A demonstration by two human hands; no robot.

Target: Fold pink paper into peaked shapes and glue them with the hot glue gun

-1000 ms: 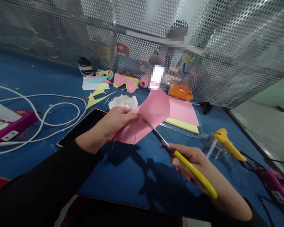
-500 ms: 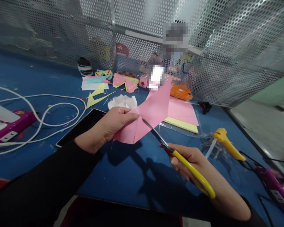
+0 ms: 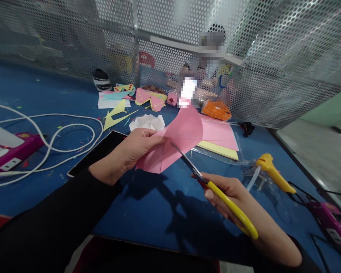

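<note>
Between thumb and fingers, my left hand (image 3: 136,148) pinches a sheet of pink paper (image 3: 184,127) above the blue table. The sheet carries a crease near its lower end, and its far end curls over. My right hand (image 3: 227,193) grips scissors (image 3: 230,206) with yellow handles. Their metal blades meet the paper close to my left thumb; the tips look closed together there. Behind my left wrist lies a black tablet-like panel (image 3: 102,151), partly covered by my arm. White crumpled paper (image 3: 147,122) sits just beyond my left hand.
Pink and yellow sheets (image 3: 218,132) lie behind the scissors. At right rests a yellow glue gun (image 3: 274,174) with its cord. White cable (image 3: 49,148) loops across the left, beside a purple power strip (image 3: 14,151). A perforated metal screen (image 3: 170,22) borders the back; a person is behind it.
The far end of the pink paper has bent down and curled over, where before it stood up in a point. My hands and the scissors have hardly moved.
</note>
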